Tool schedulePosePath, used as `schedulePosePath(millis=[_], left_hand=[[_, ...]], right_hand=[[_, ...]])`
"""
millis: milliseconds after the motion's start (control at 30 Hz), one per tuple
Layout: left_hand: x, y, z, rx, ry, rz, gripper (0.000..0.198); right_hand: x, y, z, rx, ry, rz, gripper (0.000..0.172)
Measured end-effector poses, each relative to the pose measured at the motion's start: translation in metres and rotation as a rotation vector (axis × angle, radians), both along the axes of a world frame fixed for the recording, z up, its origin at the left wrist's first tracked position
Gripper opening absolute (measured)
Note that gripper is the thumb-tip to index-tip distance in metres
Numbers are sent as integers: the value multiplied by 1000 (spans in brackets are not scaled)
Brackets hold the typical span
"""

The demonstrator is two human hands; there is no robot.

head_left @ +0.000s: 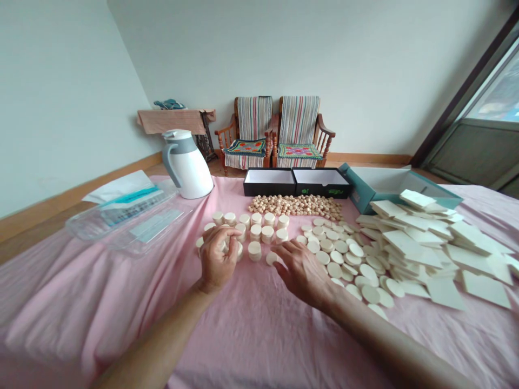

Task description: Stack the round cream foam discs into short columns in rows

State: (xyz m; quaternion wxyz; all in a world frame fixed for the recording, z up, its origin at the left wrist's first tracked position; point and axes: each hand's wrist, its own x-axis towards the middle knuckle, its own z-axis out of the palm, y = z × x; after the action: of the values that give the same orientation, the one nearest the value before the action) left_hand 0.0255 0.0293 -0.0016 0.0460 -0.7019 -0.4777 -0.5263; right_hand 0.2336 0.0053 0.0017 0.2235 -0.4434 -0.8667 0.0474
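Stacks of pale round wooden discs (254, 249) stand in rough rows on a pink cloth. My left hand (219, 256) curves over the stacks at the left, its thumb and index finger apart. Some stacks are partly hidden behind that hand. My right hand (302, 270) reaches in from the right, with its finger and thumb at the edges of a low wooden disc (272, 259) in the front row. Just beyond and beside this hand spreads a loose pile of more wooden discs (334, 258).
Small round wooden beads (295, 205) lie behind the discs, before two black boxes (270, 189). At right are square wooden pieces (421, 237) and a teal box (365, 189). A white jug (194, 173) and clear plastic packaging (87, 227) occupy the left.
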Motion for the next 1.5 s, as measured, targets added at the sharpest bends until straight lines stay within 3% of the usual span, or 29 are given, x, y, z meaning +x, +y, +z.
schedulePosePath(millis=[133, 333, 533, 667, 800, 1100, 1367, 1500], left_hand=[[1, -1, 2, -2, -5, -12, 14], [4, -2, 4, -10, 4, -28, 16], [3, -2, 2, -19, 3, -32, 15], [3, -2, 3, -20, 12, -27, 14], [5, -3, 5, -17, 11, -29, 15], [6, -2, 6, -21, 16, -50, 16], [6, -3, 7, -25, 19, -41, 16], [5, -3, 7, -38, 16, -35, 17]], right_hand=[[8, -5, -6, -26, 27, 14, 25], [4, -10, -10, -62, -30, 107, 21], [16, -3, -1, -59, 54, 6, 29], [38, -5, 8, -128, -5, -122, 14], [48, -14, 8, -180, -103, -107, 12], [29, -23, 6, -154, -136, -67, 16], [13, -15, -1, -281, 175, -106, 18], [19, -16, -6, -257, 159, -139, 23]])
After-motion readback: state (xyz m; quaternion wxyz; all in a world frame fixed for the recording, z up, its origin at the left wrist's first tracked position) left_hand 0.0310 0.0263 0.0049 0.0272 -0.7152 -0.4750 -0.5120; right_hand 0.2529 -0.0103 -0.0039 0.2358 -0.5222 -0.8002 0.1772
